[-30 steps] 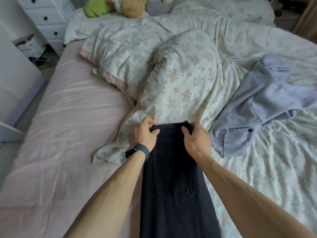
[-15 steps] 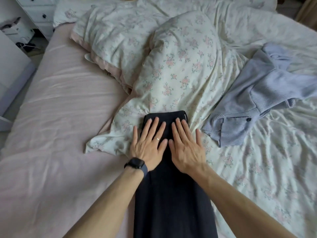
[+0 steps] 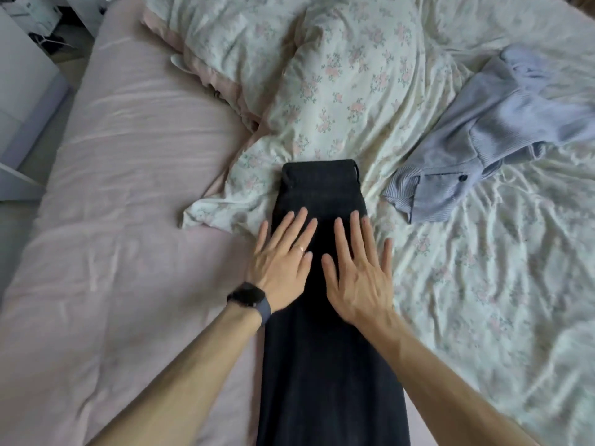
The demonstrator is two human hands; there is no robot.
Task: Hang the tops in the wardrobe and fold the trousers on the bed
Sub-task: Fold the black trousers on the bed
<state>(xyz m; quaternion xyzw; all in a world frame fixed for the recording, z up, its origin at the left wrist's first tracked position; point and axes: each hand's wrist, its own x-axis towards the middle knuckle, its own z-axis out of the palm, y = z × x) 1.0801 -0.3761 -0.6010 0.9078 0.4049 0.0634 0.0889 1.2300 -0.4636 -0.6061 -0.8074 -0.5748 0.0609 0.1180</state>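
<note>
Black trousers [image 3: 325, 365] lie lengthwise on the bed, folded leg over leg, waistband at the far end. My left hand [image 3: 281, 259] rests flat on their left side with the fingers spread; a dark watch is on that wrist. My right hand [image 3: 360, 272] lies flat beside it on the right side, fingers apart too. Neither hand grips the cloth. A light blue striped top [image 3: 483, 136] lies crumpled on the bed to the right, apart from both hands.
A floral duvet [image 3: 338, 75] is bunched up beyond the trousers and spreads to the right. The pink sheet [image 3: 128, 220] covers the bed's left half. White furniture [image 3: 22, 78] stands at the left edge beside the bed.
My hands let go of the waistband, went flat on the trousers and slid down towards me along the cloth. The view tilted lower.
</note>
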